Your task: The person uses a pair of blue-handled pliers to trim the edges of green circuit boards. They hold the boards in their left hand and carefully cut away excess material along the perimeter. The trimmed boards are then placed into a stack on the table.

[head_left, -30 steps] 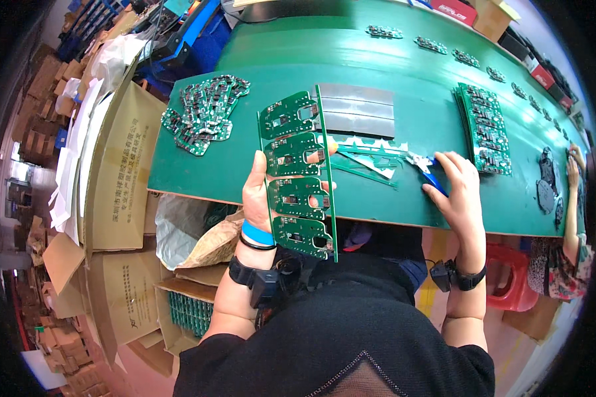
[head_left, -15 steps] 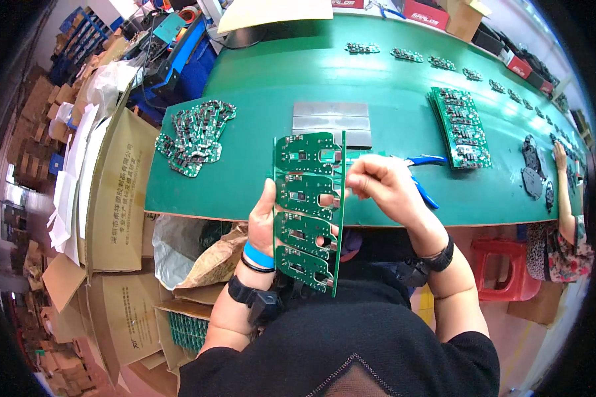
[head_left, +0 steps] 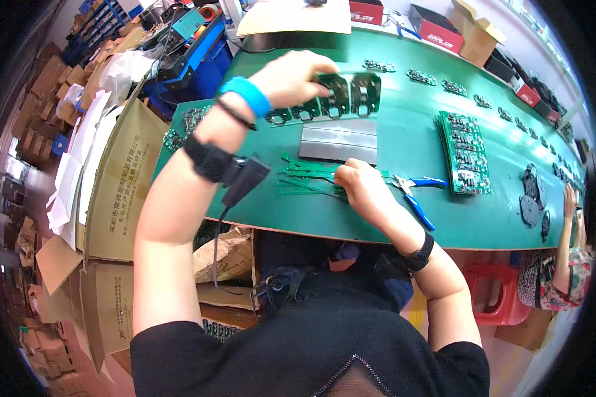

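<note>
Raised above the far side of a grey metal block, my left hand is closed on a green circuit board panel. The panel looks dark, blurred and turned on its side, with several cut-out boards in a row. My right hand is low over the table, its fingers pinched together at several thin green strips. What its fingertips hold is hidden. Just right of that hand lie cutters with blue handles, their jaws spread toward it.
A stack of populated circuit panels stands to the right on the green table. Small boards line the far side. My left forearm partly covers a board pile. Another person's hand is at the right edge, near dark round parts.
My left hand has lifted the panel away from my body and turned it sideways. My right hand has left the panel and come down to the green strips, which are now in view.
</note>
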`<state>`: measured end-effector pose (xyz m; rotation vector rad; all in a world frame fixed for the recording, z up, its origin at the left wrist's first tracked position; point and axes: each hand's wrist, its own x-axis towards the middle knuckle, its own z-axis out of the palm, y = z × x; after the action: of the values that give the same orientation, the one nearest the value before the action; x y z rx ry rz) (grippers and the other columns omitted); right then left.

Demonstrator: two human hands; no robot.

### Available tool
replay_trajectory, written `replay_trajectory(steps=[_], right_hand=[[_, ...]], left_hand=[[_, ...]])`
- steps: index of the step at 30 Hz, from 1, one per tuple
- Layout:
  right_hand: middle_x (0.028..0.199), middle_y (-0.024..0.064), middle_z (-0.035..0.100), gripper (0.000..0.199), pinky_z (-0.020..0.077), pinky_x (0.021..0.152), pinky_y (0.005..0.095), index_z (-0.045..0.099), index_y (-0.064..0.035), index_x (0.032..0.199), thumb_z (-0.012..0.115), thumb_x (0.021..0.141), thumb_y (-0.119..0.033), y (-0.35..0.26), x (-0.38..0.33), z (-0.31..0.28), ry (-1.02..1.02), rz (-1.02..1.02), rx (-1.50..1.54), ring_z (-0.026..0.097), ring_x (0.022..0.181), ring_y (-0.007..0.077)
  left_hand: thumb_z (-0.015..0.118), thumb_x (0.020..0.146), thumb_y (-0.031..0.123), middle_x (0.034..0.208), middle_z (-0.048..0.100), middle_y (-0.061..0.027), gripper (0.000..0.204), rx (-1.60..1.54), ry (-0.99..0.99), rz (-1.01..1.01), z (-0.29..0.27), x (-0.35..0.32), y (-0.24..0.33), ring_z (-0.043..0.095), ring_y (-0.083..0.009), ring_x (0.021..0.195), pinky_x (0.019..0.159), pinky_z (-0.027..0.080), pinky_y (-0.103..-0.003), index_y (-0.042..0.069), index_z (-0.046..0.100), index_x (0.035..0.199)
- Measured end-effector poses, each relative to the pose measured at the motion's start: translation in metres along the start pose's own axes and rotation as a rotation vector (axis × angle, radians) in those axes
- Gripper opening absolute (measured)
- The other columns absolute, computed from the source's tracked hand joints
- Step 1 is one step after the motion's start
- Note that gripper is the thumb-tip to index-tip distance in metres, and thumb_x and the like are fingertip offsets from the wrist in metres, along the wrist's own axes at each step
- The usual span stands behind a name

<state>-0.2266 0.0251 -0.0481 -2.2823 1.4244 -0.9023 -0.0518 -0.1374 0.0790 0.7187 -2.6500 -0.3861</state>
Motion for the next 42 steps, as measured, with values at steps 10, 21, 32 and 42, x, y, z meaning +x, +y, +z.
replay_trajectory(steps=[10,21,32,42], right_hand=[[0.083,0.0179,0.059,0.009,0.0481,0.075,0.0449,0.06,-0.0013,0.08,0.064,0.083,-0.009,-0.002,0.008,-0.004,-0.03,-0.029,0.067,0.059,0.085,0.0381],[0.082,0.0164,0.059,0.006,0.0484,0.077,0.044,0.063,-0.0005,0.082,0.058,0.082,-0.003,-0.003,0.007,-0.012,-0.085,0.046,0.062,0.059,0.087,0.0372],[0.096,0.0169,0.062,0.019,0.0478,0.087,0.0415,0.065,0.0017,0.094,0.054,0.079,0.002,0.005,0.005,-0.022,0.027,0.008,-0.091,0.058,0.097,0.0346],[0.114,0.02,0.062,0.027,0.0464,0.098,0.0403,0.064,0.0053,0.103,0.055,0.077,0.003,0.009,-0.006,-0.025,-0.027,-0.053,-0.161,0.057,0.112,0.0348]], left_hand=[[0.07,0.083,0.022,0.103,0.07,-0.0122,0.036,0.196,-0.072,-0.098,0.052,0.018,-0.003,0.065,-0.0342,0.097,0.083,0.052,-0.044,0.016,0.064,0.117],[0.067,0.084,0.02,0.096,0.07,-0.014,0.033,0.185,-0.06,-0.052,0.052,0.019,0.005,0.066,-0.0354,0.089,0.078,0.053,-0.045,0.016,0.064,0.117],[0.067,0.084,0.02,0.092,0.07,-0.0148,0.032,0.193,-0.067,-0.048,0.053,0.016,0.012,0.066,-0.0364,0.086,0.076,0.053,-0.046,0.017,0.063,0.116],[0.068,0.084,0.029,0.094,0.07,-0.0137,0.033,0.229,-0.048,-0.006,0.058,0.031,-0.006,0.066,-0.0359,0.087,0.076,0.053,-0.045,0.016,0.065,0.115]])
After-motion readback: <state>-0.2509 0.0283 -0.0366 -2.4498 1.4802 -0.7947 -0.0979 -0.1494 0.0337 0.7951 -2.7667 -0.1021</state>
